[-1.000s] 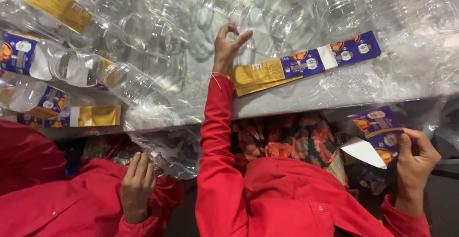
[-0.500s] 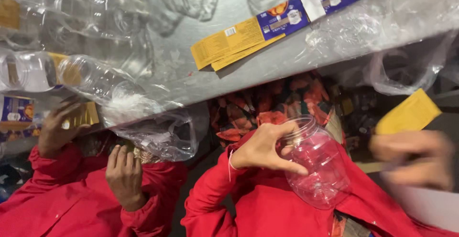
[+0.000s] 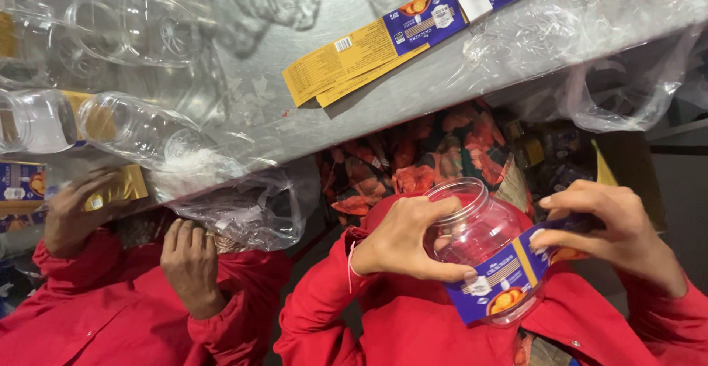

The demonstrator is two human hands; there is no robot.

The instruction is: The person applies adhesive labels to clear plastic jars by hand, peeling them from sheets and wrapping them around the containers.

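**Label going onto a clear jar, lower right of the frame**

At the far left two hands of a co-worker in red sleeves show — one (image 3: 74,215) closed over a yellow label at the table edge, the other (image 3: 190,263) resting flat on the lap with fingers together. Above them, in the upper left, at least three clear plastic jars lie on their sides on the grey metal table (image 3: 258,93); the pile blurs together, so an exact count is not possible. At top centre lie two loose label strips (image 3: 383,45), yellow and blue, overlapping; the upper end is cut off by the frame. A crumpled clear plastic bag (image 3: 247,207) hangs from the table edge.

Lower centre, the left hand (image 3: 405,240) grips one clear plastic jar (image 3: 476,226) at its mouth, thumb along the lower side, fingers curled over the rim. The right hand (image 3: 612,229) pinches the end of one blue label (image 3: 501,281) between thumb and fingertips, the label lying against the jar's lower wall.

Half a second ago the right hand was a blur holding a yellow-backed label well apart from the jar; now the label touches it, blue face outward. The jar's base is hidden behind the label.
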